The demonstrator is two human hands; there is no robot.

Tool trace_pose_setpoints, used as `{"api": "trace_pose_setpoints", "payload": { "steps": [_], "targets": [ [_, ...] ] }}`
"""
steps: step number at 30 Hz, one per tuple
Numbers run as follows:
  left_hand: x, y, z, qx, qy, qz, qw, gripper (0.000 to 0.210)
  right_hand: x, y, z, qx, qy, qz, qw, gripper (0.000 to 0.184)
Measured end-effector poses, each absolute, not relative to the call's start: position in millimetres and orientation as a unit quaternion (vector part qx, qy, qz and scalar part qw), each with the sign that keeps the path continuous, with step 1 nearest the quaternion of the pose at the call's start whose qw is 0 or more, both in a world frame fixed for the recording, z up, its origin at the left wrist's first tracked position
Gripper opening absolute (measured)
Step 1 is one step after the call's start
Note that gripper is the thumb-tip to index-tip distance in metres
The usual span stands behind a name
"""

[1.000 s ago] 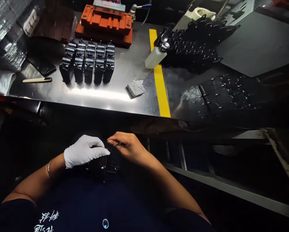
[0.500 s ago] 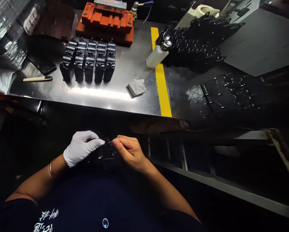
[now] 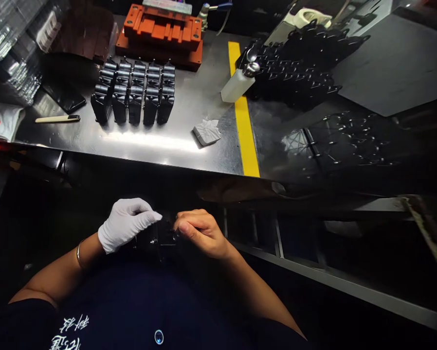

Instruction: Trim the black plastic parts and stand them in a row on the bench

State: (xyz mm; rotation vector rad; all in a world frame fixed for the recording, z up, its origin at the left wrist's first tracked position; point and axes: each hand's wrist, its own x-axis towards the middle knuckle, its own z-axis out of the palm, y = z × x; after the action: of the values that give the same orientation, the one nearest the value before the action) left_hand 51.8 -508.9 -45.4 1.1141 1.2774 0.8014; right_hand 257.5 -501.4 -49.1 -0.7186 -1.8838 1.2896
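In front of my body, over the dark gap below the bench edge, my left hand (image 3: 125,223) in a white glove is closed, thumb and fingers pinched at the edge of a black part with small shiny spots (image 3: 163,241). Most of that part is lost against the dark clothing. To its right, my bare right hand (image 3: 202,232) is closed, with thumb and forefinger together against the right side of the part. Whatever lies between these fingertips is too small and dark to make out.
On the metal bench stand several black moulded parts (image 3: 135,92) in rows, an orange fixture (image 3: 162,34), a white bottle (image 3: 237,85), a folded wipe (image 3: 207,132) and a pen (image 3: 57,119). More black parts (image 3: 291,68) are heaped beyond the yellow strip (image 3: 245,136).
My right hand has turned slightly and shifted a little right and down, away from the left fingertips. The thin piece seen between the hands no longer shows. My left hand moved slightly right.
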Motion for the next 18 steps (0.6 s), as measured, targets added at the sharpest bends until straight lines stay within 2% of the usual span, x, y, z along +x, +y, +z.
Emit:
{"api": "trace_pose_setpoints", "payload": {
  "steps": [5,10,15,18],
  "targets": [
    [51.8,-506.2,-48.4,0.465,0.574,0.367,0.566,0.036,255.7,-503.5,-51.7,-0.333,-0.767,0.38,0.396,0.026],
    [52.7,-506.8,-50.1,0.466,0.576,0.359,0.567,0.037,253.9,-504.8,-51.1,-0.336,-0.785,0.345,0.389,0.026],
    [54.6,-508.1,-51.0,0.473,0.576,0.359,0.561,0.039,255.1,-504.4,-51.6,-0.337,-0.78,0.376,0.371,0.03],
    [55.4,-509.6,-47.8,0.481,0.573,0.341,0.569,0.037,260.9,-501.0,-52.3,-0.299,-0.755,0.484,0.327,0.04]
  ]
}}
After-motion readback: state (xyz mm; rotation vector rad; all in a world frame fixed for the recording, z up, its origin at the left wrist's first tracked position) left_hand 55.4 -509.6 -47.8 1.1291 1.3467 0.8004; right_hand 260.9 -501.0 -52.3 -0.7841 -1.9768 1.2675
